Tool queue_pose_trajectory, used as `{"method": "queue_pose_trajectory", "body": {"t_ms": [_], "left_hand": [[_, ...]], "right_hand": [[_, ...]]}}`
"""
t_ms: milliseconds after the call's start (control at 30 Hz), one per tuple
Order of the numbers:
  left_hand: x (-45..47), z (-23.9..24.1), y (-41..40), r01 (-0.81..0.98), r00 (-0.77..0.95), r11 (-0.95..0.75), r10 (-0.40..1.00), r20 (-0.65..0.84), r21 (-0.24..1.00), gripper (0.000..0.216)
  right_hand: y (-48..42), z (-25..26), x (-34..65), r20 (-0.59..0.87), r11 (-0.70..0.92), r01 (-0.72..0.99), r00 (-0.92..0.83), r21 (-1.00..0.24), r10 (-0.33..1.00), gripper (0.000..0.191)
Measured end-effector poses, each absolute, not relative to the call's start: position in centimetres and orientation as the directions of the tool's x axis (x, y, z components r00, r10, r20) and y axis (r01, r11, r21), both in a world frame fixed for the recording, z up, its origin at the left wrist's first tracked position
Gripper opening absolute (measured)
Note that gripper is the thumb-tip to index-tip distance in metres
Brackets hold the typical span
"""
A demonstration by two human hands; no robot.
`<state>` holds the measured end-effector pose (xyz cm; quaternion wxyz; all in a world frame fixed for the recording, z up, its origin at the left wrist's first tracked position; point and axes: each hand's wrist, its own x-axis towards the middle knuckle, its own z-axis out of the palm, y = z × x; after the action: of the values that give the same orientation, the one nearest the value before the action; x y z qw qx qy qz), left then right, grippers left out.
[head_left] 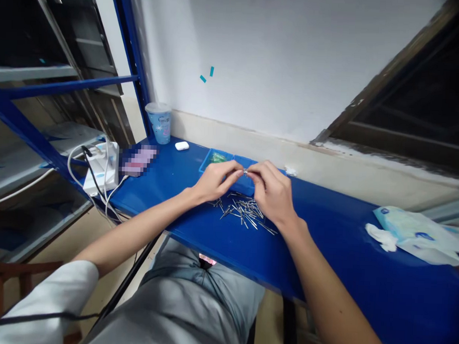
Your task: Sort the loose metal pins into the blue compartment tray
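Observation:
My left hand (219,180) and my right hand (270,188) meet above the table, fingertips pinched together. Between them is a small shiny metal piece (245,171), gripped from both sides; its exact kind is too small to tell. Just beneath and behind the hands sits a blue plastic tray (204,163) with compartments. Its left compartment holds greenish items (218,157), while the hands partly hide the rest. On the near side of the tray lies a loose pile of thin metal rods (246,210), pointing in various directions, partly under my right hand.
The blue table (325,220) runs along a wall. At its left end are a cup (160,124), a small white case (181,146), a blurred-out phone-like object (139,160) and a white power strip (103,170) with cables. A tissue pack (419,236) lies at right.

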<state>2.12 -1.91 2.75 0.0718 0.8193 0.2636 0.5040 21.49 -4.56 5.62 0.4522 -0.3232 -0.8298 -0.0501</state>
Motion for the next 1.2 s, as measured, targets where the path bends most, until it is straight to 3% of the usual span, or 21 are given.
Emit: {"method": "queue_pose_trajectory", "body": {"t_ms": [133, 333, 467, 533, 633, 733, 933, 1200], "left_hand": [[2.1, 1.3, -1.9, 0.375, 0.422, -0.834, 0.542, 0.727, 0.404, 0.036], [1.6, 2.2, -1.6, 0.382, 0.445, -0.834, 0.544, 0.711, 0.399, 0.033], [0.6, 1.3, -1.5, 0.418, 0.265, -0.767, 0.615, 0.743, 0.486, 0.036], [0.2, 1.1, -1.4, 0.433, 0.264, -0.735, 0.657, 0.706, 0.521, 0.036], [-0.3, 1.7, -1.1, 0.441, 0.456, -0.711, 0.703, 0.545, 0.548, 0.033], [-1.1, 2.5, -1.1, 0.453, 0.675, -0.725, 0.659, 0.332, 0.519, 0.029], [-2.8, 1.8, -2.4, 0.583, 0.709, -0.696, 0.688, 0.156, 0.420, 0.023], [-2.8, 0.1, -3.4, 0.663, 0.684, -0.694, 0.714, 0.149, 0.280, 0.032]], "right_hand": [[-4.2, 5.4, 23.0, 0.709, 0.783, 0.593, -0.470, -0.186, 0.525, 0.019], [-3.6, 5.9, 25.5, 0.666, 0.718, 0.658, -0.432, -0.229, 0.609, 0.022], [-2.8, 4.0, 28.5, 0.777, 0.556, 0.770, -0.127, -0.314, 0.616, 0.021], [-2.3, 3.2, 29.9, 0.798, 0.470, 0.801, 0.016, -0.372, 0.603, 0.020], [-1.7, 2.4, 31.4, 0.779, 0.380, 0.831, 0.097, -0.406, 0.620, 0.017], [-1.2, 1.9, 32.5, 0.739, 0.290, 0.879, 0.098, -0.378, 0.666, 0.018], [-1.6, 1.7, 32.4, 0.775, 0.393, 0.831, 0.072, -0.394, 0.627, 0.020], [-3.3, 1.4, 27.8, 0.682, 0.495, 0.769, -0.107, -0.405, 0.724, 0.019]]}}
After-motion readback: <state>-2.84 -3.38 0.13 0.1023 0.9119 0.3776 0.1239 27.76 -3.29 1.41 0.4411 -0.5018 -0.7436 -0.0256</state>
